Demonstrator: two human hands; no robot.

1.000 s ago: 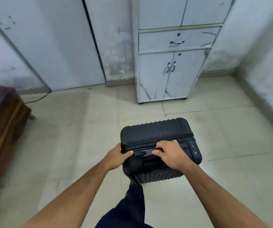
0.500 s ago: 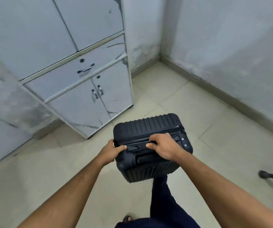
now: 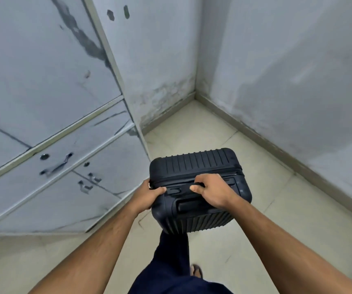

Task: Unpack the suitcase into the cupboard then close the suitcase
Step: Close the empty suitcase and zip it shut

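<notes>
Only one view is given, taken from a camera worn on the head. It is aimed forward and steeply down, toward the room's corner. The suitcase point(image 3: 199, 187) is seen close, from above, at arm's length. The cupboard point(image 3: 49, 128) is caught at the left, tilted by the wide lens.

Bare home room; tiled floor point(image 3: 245, 240), stained walls point(image 3: 287, 60), cupboard point(image 3: 43, 102).

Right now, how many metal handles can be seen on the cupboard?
3. One drawer handle on the drawer front, and two door handles, one on the lower left door, one on the lower right door. The upper doors are cut off, so more may be hidden.
</notes>
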